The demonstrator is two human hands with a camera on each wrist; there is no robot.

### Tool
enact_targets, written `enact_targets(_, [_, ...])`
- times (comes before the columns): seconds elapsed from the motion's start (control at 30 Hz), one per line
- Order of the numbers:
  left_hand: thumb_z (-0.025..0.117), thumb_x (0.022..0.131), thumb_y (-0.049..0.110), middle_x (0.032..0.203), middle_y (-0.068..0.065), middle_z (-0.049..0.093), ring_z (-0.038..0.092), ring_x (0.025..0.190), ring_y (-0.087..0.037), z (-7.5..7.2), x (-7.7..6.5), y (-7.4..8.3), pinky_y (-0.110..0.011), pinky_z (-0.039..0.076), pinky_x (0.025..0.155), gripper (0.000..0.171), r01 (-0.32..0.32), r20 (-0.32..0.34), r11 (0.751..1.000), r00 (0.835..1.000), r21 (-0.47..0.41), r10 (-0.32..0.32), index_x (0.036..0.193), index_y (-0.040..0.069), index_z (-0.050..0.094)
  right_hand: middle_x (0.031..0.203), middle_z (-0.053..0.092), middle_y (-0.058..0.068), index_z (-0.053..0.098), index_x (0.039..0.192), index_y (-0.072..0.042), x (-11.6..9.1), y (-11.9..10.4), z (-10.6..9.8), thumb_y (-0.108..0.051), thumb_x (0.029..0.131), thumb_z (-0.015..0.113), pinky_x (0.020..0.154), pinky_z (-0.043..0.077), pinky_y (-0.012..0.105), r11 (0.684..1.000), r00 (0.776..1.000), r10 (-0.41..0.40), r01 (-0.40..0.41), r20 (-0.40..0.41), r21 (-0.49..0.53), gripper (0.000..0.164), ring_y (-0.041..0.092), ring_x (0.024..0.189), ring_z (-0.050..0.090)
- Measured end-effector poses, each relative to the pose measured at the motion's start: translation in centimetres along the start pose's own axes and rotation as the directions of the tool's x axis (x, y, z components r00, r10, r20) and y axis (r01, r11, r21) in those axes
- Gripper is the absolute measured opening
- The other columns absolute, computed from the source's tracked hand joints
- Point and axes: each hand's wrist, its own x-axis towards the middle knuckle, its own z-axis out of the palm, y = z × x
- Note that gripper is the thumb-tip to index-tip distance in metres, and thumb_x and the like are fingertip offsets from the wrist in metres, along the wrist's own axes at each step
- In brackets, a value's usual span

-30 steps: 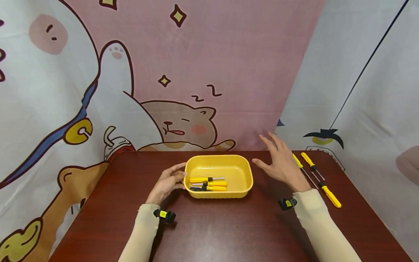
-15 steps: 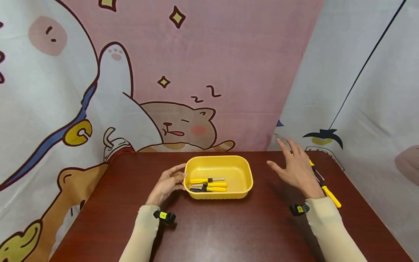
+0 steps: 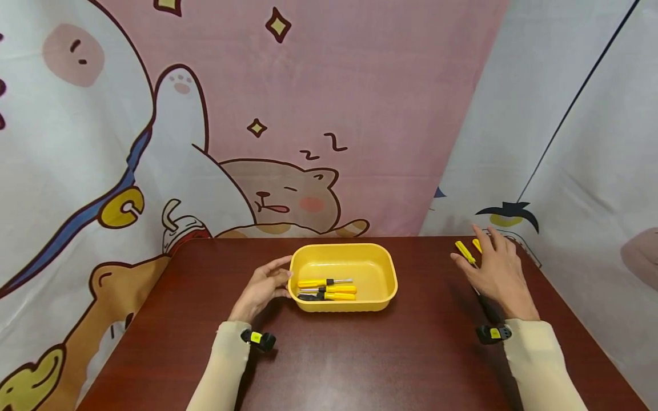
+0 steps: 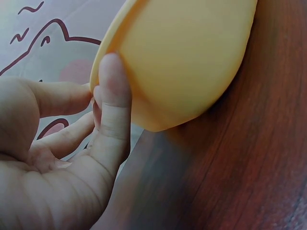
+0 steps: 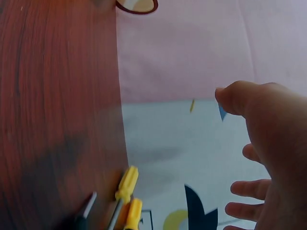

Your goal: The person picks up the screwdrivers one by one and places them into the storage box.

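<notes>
Two pale sleeves, the left sleeve [image 3: 218, 365] and the right sleeve [image 3: 540, 357], reach forward over the dark red table [image 3: 354, 365], the left one slanting inward. In the middle sits a yellow tray [image 3: 374, 279], its long axis running left to right. Three screwdrivers lie crosswise in its near left part: the nearest screwdriver [image 3: 339, 296] and the middle screwdriver [image 3: 345, 289] point left, while the farthest screwdriver [image 3: 315, 283] points right. The left hand [image 3: 262, 290] pinches the tray's left end at the rim, one digit flat against the outer wall.

Well to the tray's right, the right hand [image 3: 501, 278] holds nothing; its fingers are spread and aim away from the person, thumb out to the left. Under and beyond it, a yellow-handled screwdriver [image 3: 464, 251] has its handle far and its shaft pointing nearer and rightward. Just beside it shows another yellow handle [image 3: 477, 245], the rest hidden. Behind hangs a cartoon-printed cloth [image 3: 380, 114].
</notes>
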Motion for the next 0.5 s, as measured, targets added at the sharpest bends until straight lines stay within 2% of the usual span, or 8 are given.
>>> enact_targets(0.2, [0.064, 0.1, 0.008, 0.122, -0.025, 0.064, 0.068, 0.084, -0.024, 0.0, 0.1, 0.0, -0.034, 0.063, 0.07, 0.048, -0.001, 0.004, 1.0, 1.0, 0.004, 0.001, 0.146, 0.017, 0.055, 0.164, 0.013, 0.035, 0.016, 0.164, -0.01, -0.6, 1.8, -0.4, -0.057, 0.097, 0.058, 0.11, 0.017, 0.084, 0.998, 0.998, 0.058, -0.058, 0.02, -0.002, 0.093, 0.061, 0.145, 0.015])
enact_targets(0.5, [0.062, 0.101, 0.008, 0.123, -0.026, 0.064, 0.068, 0.081, -0.025, 0.1, 0.0, 0.1, -0.034, 0.063, 0.069, 0.047, 0.009, -0.007, 1.0, 1.0, -0.002, -0.009, 0.146, 0.017, 0.056, 0.159, 0.017, 0.039, 0.013, 0.164, -0.008, -0.8, 3.9, -1.0, -0.055, 0.097, 0.06, 0.104, 0.024, 0.086, 0.994, 0.992, 0.106, -0.105, 0.071, -0.022, 0.094, 0.065, 0.14, 0.02])
